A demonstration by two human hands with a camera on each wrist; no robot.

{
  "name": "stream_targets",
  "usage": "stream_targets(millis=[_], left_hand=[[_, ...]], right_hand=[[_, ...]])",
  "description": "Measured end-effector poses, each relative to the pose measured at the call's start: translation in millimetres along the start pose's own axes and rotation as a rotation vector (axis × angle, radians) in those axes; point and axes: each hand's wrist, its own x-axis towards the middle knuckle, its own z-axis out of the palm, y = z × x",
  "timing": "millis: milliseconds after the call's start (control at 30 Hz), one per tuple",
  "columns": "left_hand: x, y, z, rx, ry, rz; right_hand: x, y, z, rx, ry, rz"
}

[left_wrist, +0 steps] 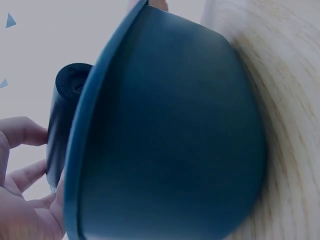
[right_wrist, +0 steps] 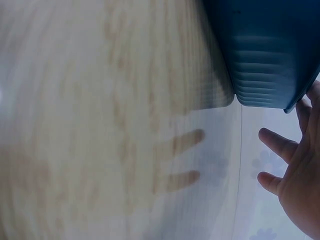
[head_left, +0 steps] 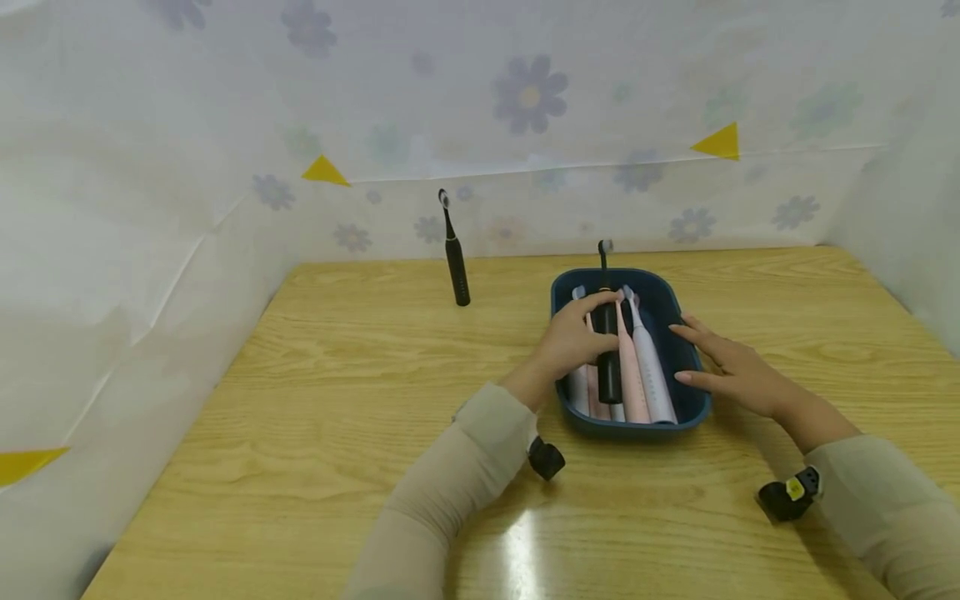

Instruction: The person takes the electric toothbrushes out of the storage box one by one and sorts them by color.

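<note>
My left hand (head_left: 570,337) pinches a black electric toothbrush (head_left: 610,379) by its handle, between thumb and fingers, inside the dark blue bin (head_left: 637,432). Its brush head points to the back wall. In the left wrist view, the toothbrush's round base (left_wrist: 75,82) shows above the bin's rim. Under and beside it lie a pink electric toothbrush (head_left: 634,383), a white one (head_left: 654,375) and several others, partly hidden. With fingers extended, my right hand (head_left: 738,375) rests against the bin's right rim; the right wrist view shows its fingers (right_wrist: 280,145) spread beside the bin's wall (right_wrist: 265,55).
A second black electric toothbrush (head_left: 457,271) stands upright on the wooden table (head_left: 337,400), left of the bin near the back. A white flowered sheet (head_left: 450,108) with yellow triangles covers the back and sides.
</note>
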Motion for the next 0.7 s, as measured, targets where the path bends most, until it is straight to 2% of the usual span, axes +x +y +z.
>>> stream_targets(millis=[167, 333, 500, 600, 700], left_hand=[[-1.9, -0.6, -5.9, -0.076, 0.008, 0.007], [-6.1, -0.1, -15.0, -0.134, -0.041, 0.072], [-14.4, 1.7, -22.6, -0.254, -0.080, 0.072], [-19.6, 2.6, -26.6, -0.291, -0.075, 0.076], [-21.7, 0.4, -30.7, -0.277, -0.049, 0.092]], right_hand=[[0.1, 0, 1, 0.001, 0.004, 0.005], [-0.2, 1, 2, 0.009, 0.027, -0.004], [-2.2, 2, 3, 0.018, 0.026, -0.006], [-3.4, 3, 4, 0.024, 0.024, -0.003], [-3.8, 3, 4, 0.031, 0.028, 0.003]])
